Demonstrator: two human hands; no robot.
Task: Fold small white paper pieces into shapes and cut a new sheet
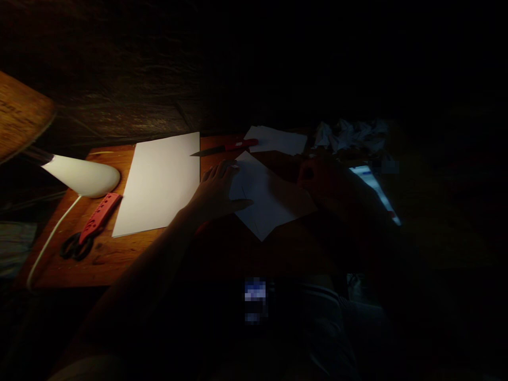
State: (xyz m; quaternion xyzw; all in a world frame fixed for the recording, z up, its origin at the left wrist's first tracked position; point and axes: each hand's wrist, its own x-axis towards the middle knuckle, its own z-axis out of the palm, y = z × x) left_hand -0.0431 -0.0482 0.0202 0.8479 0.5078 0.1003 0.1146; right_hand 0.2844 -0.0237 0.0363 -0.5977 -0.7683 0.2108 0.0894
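A square sheet of white paper lies on the wooden table, one corner pointing towards me, with faint crease lines on its left part. My left hand rests on its left edge, fingers stretched out and thumb lying on the sheet. At the sheet's right side, in deep shadow, is my right hand, its fingers curled in. Whether it grips the paper's edge or something else is too dark to see. Just beyond the sheet lies a knife with a red handle, its blade pointing left.
A stack of white paper lies left of my hands. Scissors with a red sheath and a white lamp with a cord stand further left. Behind are more paper sheets, several folded paper shapes and a lit bluish strip.
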